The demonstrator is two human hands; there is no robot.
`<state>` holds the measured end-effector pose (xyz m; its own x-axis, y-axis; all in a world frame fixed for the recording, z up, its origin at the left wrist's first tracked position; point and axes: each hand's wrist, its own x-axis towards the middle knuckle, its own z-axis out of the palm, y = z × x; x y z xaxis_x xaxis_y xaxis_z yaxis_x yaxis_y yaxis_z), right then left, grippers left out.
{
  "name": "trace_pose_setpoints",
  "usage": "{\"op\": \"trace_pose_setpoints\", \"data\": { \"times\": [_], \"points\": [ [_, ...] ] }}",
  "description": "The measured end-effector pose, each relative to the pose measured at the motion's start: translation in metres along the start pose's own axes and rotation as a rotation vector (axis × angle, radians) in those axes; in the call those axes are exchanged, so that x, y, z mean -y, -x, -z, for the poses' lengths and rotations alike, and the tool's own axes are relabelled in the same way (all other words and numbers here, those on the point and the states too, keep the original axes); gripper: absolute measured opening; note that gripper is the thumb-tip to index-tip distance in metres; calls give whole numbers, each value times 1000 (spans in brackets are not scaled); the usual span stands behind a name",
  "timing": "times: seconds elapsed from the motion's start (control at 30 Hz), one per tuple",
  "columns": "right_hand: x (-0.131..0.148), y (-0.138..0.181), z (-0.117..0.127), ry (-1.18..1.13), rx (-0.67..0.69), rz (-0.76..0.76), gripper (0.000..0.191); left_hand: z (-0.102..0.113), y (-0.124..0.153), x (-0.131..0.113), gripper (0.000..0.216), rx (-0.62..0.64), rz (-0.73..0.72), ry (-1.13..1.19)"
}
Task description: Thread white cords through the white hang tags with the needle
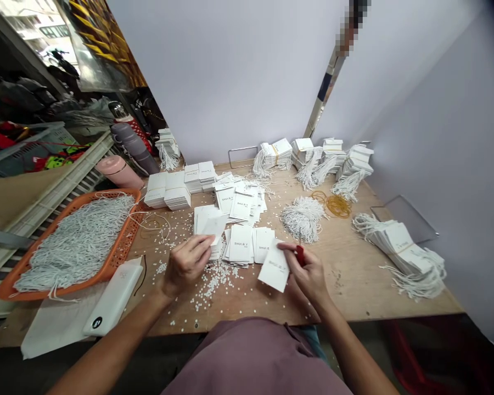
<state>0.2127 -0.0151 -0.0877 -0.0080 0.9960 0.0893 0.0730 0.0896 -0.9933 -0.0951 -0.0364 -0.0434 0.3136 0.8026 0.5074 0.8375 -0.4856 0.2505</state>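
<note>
My left hand (pixel 188 260) is closed, thumb and fingertips pinching the edge of a blank white hang tag (pixel 214 225) over a stack of tags. In my right hand (pixel 310 272) are a printed white hang tag (pixel 275 267), gripped at its upper end, and a small red-handled awl (pixel 300 254) whose thin metal spike points up. Between my hands lie two small piles of printed tags (pixel 240 244). Behind them is a looser heap of tags with strings (pixel 242 203). A bundle of white strings (pixel 303 218) rests beyond my right hand.
An orange basket (pixel 125 241) full of white strings stands left, near a white power bank (pixel 113 299). Tag stacks (pixel 177 193), a pink bottle (pixel 119 171) and yellow rubber bands (pixel 338 206) are farther back. Banded strung tags (pixel 401 247) lie right. White paper dots litter the wooden table (pixel 354 296).
</note>
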Motion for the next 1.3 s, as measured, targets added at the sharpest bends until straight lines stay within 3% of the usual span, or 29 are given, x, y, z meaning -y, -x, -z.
{"op": "trace_pose_setpoints", "data": {
  "times": [0.13, 0.2, 0.23, 0.27, 0.33, 0.43, 0.57, 0.63, 0.73, 0.8, 0.97, 1.3],
  "points": [
    [27, -5, -28, -358, 288, -362, 46, -5, -5, -51, 37, -50, -158, 196],
    [33, -11, -35, -448, 202, -370, 42, -13, -10, -70, 37, -32, -227, 325],
    [34, -13, -35, -470, 164, -343, 40, -17, -13, -75, 39, -39, -194, 377],
    [34, -15, -34, -477, 130, -312, 39, -21, -18, -77, 45, -56, -106, 428],
    [33, -13, -29, -455, 142, -280, 36, -30, -29, -77, 52, -81, 202, 582],
    [25, -8, -19, -335, 191, -257, 34, -45, -47, -75, 32, -8, 624, 982],
    [22, -5, 13, -153, -21, -120, 39, -62, -58, -77, 25, -158, 848, 1262],
    [30, -5, 34, -158, -109, -117, 45, -65, -57, -78, 27, -212, 858, 1253],
    [49, -1, 45, -229, 2, -118, 49, -66, -56, -83, 29, -116, 834, 1199],
    [56, 1, 35, -211, 141, -128, 42, -66, -57, -90, 29, -34, 813, 1183],
    [45, -3, -1, -45, 99, -78, 25, -68, -57, -105, 28, -13, 752, 1186],
    [39, -9, -6, -88, 49, -109, 26, -74, -54, -100, 25, -57, 767, 1266]
  ]
}}
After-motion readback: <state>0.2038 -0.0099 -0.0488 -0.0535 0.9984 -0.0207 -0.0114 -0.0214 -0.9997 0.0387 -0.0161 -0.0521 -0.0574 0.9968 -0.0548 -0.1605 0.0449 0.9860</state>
